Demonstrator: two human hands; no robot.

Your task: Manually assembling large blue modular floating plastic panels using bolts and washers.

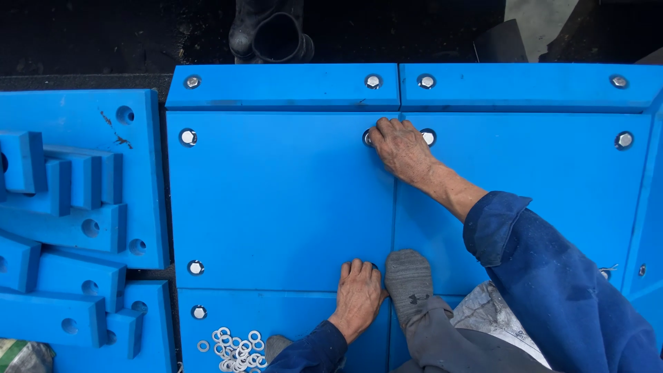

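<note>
Blue panels (pixel 276 207) bolted at most visible holes | right hand (pixel 399 148) fingers together on seam bolt (pixel 368 138), far edge | left hand (pixel 358 293) flat, fingers together, near edge | loose washers (pixel 233 345) unused

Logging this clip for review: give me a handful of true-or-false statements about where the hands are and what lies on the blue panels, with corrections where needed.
1. The right hand rests on a bolt at the seam between two blue panels. True.
2. The left hand holds a wrench. False: it lies flat on the panel, next to a grey-socked foot, with no tool visible.
3. A heap of loose washers lies on the lower panel, left of the left hand. True.
4. The washers are stacked in a metal tray. False: they lie loose, straight on the blue surface.
5. Blue blocks with holes are piled at the left. True.
</note>
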